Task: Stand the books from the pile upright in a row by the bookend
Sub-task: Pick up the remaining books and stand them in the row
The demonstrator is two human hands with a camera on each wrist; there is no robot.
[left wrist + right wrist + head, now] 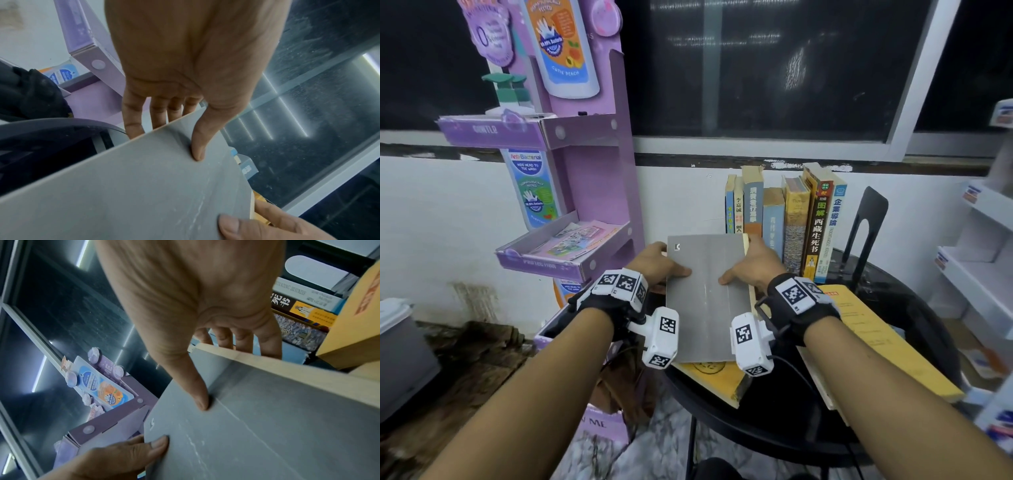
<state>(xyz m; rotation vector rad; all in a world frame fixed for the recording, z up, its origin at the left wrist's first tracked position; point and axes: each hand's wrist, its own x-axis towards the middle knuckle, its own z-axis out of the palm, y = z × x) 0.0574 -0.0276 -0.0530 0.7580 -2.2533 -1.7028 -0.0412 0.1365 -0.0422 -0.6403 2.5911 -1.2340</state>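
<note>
I hold a grey book (707, 298) flat above the black round table (914, 308), cover up. My left hand (659, 265) grips its left edge, thumb on the cover (198, 146) and fingers underneath. My right hand (751, 265) grips the right, page-edge side the same way, thumb on top (200, 395). Behind the grey book, several books (787, 219) stand upright in a row against a black bookend (866, 226) on their right. A yellow book (715, 380) lies under the grey one, and another yellow book (873, 339) lies to the right.
A purple cardboard display stand (592, 171) with shelves and leaflets rises close on the left of the table. White shelving (983, 260) stands at the right. A white wall and dark window run behind the row of books.
</note>
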